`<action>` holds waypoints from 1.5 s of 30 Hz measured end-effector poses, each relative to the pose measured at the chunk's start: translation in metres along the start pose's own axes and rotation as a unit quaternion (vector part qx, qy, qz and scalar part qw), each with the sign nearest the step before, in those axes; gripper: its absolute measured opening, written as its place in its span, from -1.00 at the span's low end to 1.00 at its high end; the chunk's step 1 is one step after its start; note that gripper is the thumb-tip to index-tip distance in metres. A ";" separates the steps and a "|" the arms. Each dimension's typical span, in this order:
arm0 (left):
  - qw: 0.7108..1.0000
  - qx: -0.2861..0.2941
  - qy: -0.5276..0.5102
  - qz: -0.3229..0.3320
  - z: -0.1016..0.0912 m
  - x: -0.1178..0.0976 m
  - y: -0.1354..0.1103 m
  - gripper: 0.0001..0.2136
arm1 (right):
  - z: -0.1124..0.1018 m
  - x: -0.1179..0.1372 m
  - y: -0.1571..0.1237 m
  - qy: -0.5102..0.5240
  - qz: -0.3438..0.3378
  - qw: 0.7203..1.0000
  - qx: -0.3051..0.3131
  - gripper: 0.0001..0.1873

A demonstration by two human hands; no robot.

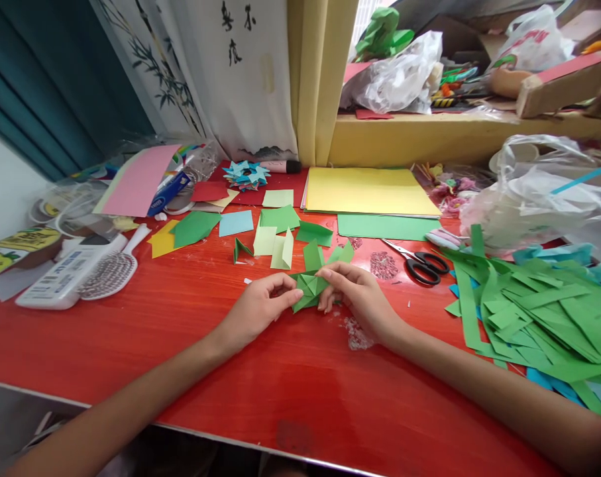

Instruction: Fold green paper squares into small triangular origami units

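Note:
Between both hands is a folded green paper piece [309,289] with crossing creases, held just above the red table. My left hand [266,303] pinches its left edge between thumb and fingers. My right hand [352,291] grips its upper right side, thumb and forefinger closed together. Just beyond lie more green folded papers [313,255], a pale green folded paper [281,250] and a small dark green folded piece [242,250]. Flat squares in green [279,217], light blue [236,223] and yellow [162,242] rest farther back.
Black-handled scissors [424,265] lie right of my hands, near a heap of green paper strips [543,305]. A yellow paper stack [370,191] is at the back, beside a blue folded paper ring [246,175]. A hairbrush [110,273] and white box [69,271] stand left.

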State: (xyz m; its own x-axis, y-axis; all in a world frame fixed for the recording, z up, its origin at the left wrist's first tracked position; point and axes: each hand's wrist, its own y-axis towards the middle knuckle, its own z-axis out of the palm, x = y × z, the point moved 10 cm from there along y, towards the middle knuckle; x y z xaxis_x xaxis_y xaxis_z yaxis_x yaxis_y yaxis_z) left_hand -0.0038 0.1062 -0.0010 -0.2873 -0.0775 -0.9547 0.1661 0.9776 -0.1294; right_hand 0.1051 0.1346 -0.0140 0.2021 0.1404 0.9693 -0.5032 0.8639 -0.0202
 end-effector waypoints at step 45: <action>0.838 -0.106 0.356 0.399 0.013 -0.065 -0.038 -0.76 | 0.018 0.016 -0.011 -0.082 -0.051 0.992 0.079 -0.83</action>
State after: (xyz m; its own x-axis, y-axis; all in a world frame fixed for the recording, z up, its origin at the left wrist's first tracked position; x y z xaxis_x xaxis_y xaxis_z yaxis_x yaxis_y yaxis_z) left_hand 0.0204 0.0713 0.0623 -0.6673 0.6809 -0.3019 0.4239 0.6805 0.5977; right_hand 0.0992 0.1188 0.0065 0.1248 -0.0358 0.9915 -0.6152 0.7812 0.1057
